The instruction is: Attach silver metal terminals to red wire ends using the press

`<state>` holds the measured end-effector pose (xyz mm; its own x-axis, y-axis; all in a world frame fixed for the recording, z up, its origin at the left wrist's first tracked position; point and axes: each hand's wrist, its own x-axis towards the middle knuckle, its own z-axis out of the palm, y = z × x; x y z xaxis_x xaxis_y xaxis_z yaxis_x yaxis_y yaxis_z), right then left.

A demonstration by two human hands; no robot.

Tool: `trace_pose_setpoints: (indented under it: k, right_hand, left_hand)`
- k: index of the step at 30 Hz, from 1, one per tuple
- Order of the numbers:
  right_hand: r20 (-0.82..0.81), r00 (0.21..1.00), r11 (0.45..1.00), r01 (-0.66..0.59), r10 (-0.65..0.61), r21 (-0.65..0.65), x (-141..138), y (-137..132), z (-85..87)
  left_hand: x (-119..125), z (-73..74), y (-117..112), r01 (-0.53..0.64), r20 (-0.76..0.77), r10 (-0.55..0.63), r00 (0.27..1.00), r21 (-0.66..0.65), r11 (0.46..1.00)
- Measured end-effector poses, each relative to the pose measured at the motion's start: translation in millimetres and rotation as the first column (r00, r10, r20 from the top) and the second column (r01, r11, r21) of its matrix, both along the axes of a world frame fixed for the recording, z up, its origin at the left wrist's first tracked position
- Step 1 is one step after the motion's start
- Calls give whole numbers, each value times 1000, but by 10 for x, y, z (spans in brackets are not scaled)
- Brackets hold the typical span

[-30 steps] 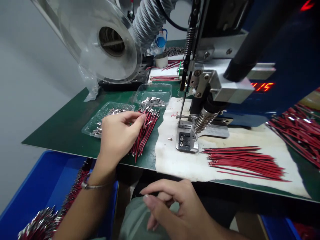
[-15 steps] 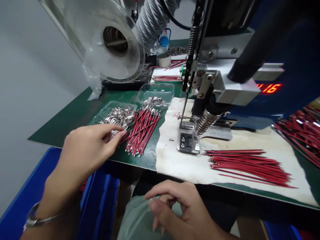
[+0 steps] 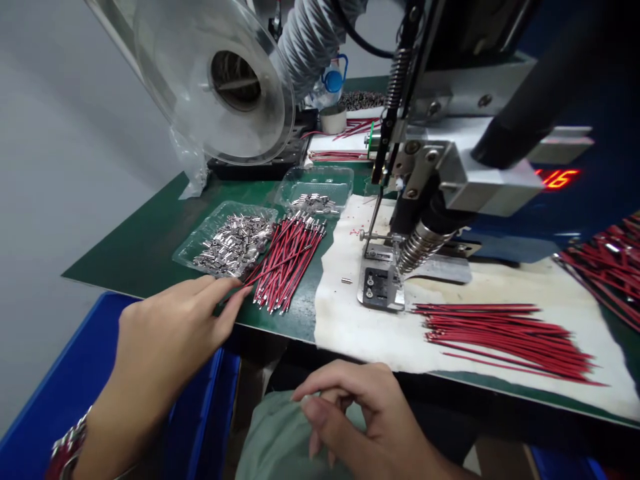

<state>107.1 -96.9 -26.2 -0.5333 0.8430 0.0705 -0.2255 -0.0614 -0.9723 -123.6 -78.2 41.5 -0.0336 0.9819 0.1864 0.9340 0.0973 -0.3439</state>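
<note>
My left hand is at the table's front edge, thumb and forefinger closed on a thin red wire beside the pile. Just beyond it sits a clear plastic tray of small silver metal terminals. To its right lies a pile of red-and-black wires with metal tips. My right hand hovers over my lap, its fingers loosely curled, thumb apart from forefinger, and nothing visible in it. One loose metal pin rests on the white sheet near the machine's plate.
A blue machine with a red digital display stands at right. Before it lies a bundle of red wires, with more wires at far right. Behind are a second clear tray and a large clear reel. Blue bins sit below left.
My left hand has drawn back from over the terminal tray toward the table's front edge, uncovering the tray. My right hand has hardly moved. The view has shifted slightly.
</note>
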Motion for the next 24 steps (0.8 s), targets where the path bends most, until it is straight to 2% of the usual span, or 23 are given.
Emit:
trace_pose_setpoints:
  k: [4, 9, 14, 17, 24]
  right_hand:
    - [0, 1000, 1000, -14, 14, 8, 4, 13, 20]
    - [-15, 1000, 999, 10, -10, 40, 9, 30, 50]
    - [-16, 1000, 999, 6, -6, 44, 19, 7, 25]
    - [10, 1000, 998, 0, -1, 56, 13, 1, 9]
    - [14, 1000, 996, 13, -14, 88, 20, -27, 8]
  left_hand:
    - [-23, -34, 26, -26, -37, 25, 999, -23, 999]
    - [13, -28, 38, -50, 33, 50, 998, -6, 999]
    - [55, 14, 64, -83, -30, 80, 996, -130, 988]
    - [100, 58, 90, -108, -52, 101, 994, -146, 983]
    - [278, 141, 285, -185, 36, 194, 980, -169, 968]
